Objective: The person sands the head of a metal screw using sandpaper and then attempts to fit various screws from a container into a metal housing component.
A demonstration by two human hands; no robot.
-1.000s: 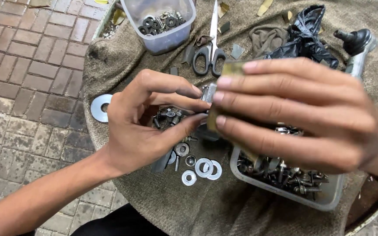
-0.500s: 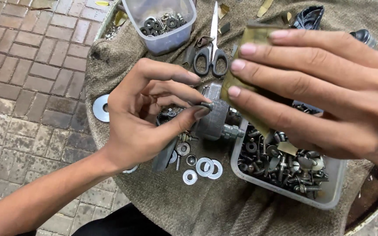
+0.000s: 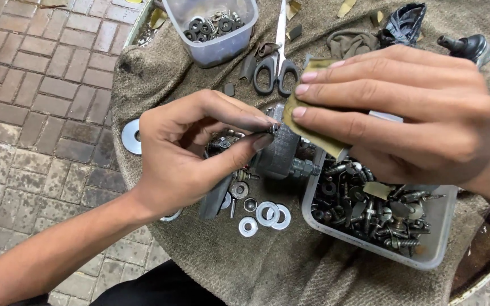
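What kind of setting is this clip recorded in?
Probably an informal outdoor repair spot: the ground is brick paving, the work surface is a coarse cloth, and on it stand a tub of bolts, loose washers and scissors.

Looking like an outdoor street-side repair spot: brick paving [image 3: 35, 85] showing at left of frame, burlap-covered round table [image 3: 267, 266] filling the centre, plastic tubs of bolts [image 3: 381, 215] lower right and washers [image 3: 211, 28] at top, scissors [image 3: 278, 62] lying top centre.
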